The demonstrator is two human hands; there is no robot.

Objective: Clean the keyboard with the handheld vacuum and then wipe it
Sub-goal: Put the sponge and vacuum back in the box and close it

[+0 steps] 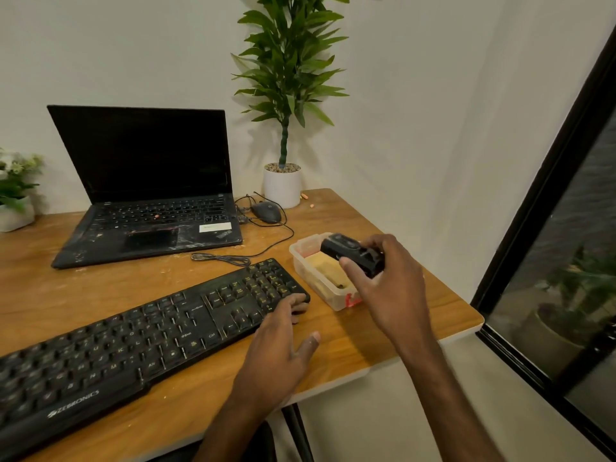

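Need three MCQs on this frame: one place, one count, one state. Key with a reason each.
1. The small black handheld vacuum is: A) on the wooden desk B) on the floor C) in the right hand, above the clear plastic tub
2. Potted plants on the desk: A) one B) two C) four
3. The black laptop is: A) open, screen dark B) shut C) open, screen lit
Key: 1C, hand grips it; 2B, tall plant at back, small plant at left; 3A, lid up, display black.
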